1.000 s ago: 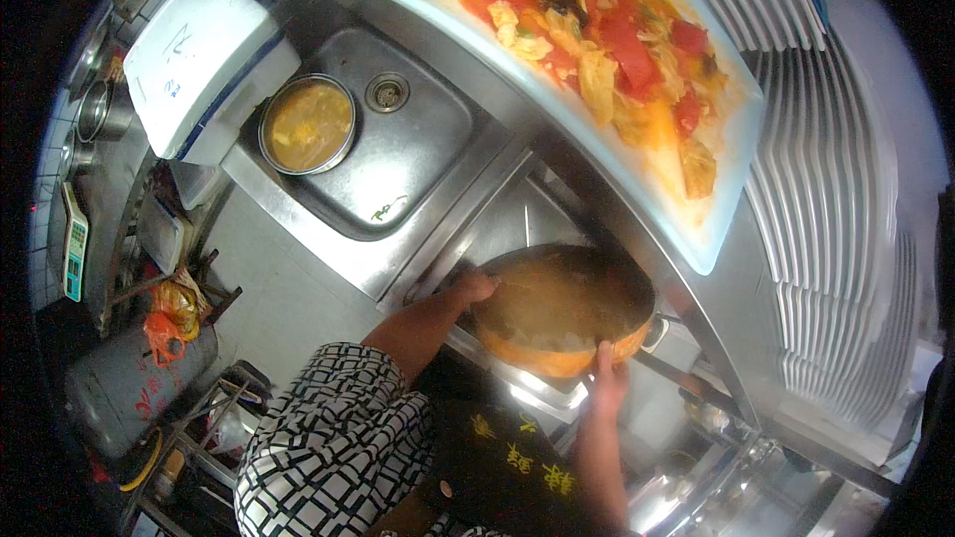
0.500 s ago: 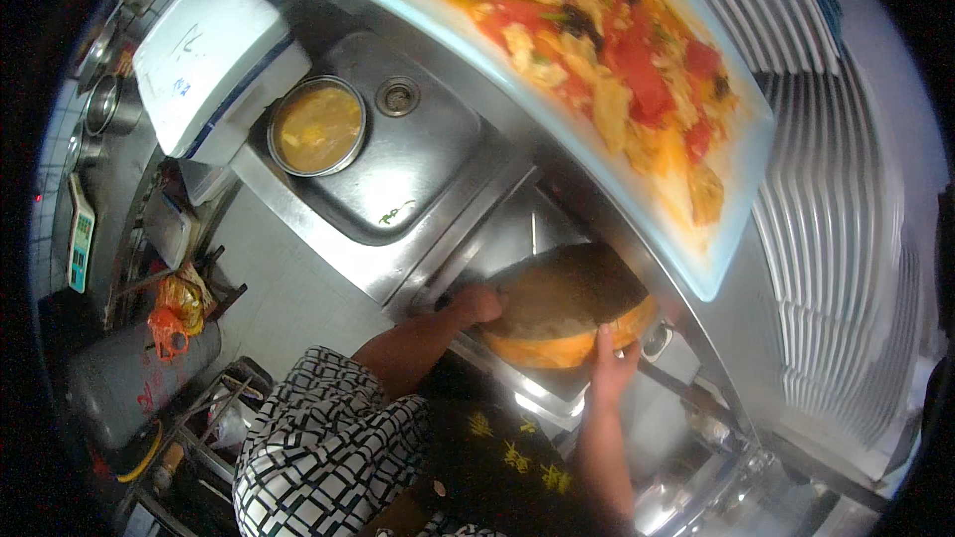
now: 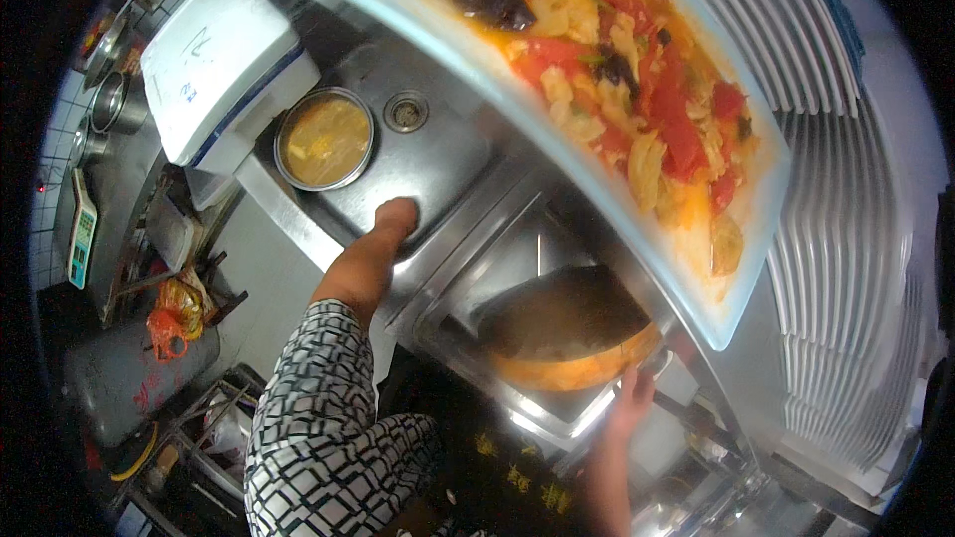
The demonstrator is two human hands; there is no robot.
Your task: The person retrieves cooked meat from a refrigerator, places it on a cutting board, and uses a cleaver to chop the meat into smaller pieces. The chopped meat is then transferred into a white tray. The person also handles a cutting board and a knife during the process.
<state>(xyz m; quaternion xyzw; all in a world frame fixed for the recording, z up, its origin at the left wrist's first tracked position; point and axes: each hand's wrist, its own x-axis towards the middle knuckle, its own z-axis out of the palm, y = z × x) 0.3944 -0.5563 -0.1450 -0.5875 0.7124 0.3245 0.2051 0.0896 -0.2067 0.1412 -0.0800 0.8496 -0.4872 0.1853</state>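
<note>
My left hand [image 3: 399,216] reaches down into the left metal sink basin [image 3: 448,154], over the spot where green scraps lay. Its fingers look curled, and what they hold, if anything, is hidden. My right hand [image 3: 633,396] is at the right end of a large orange-sided, dark brown vessel-like thing [image 3: 572,368] in the neighbouring metal basin. The right fingers are stretched out close to its edge; whether they touch it I cannot tell. A round metal bowl [image 3: 325,139] of yellowish soup or liquid sits in the left basin, beside the drain [image 3: 407,112].
A pale blue plate of tomato and egg [image 3: 637,89] stands on a raised shelf at the upper right, overhanging the basins. Behind it is a ribbed metal surface [image 3: 826,209]. A white foam box [image 3: 219,60] stands by the sink's left edge. A grey cylinder [image 3: 139,378] is at far left.
My left hand has left the orange-sided thing and moved up and left into the other basin, covering the green scraps. My right hand has slid slightly right and down, fingers looser.
</note>
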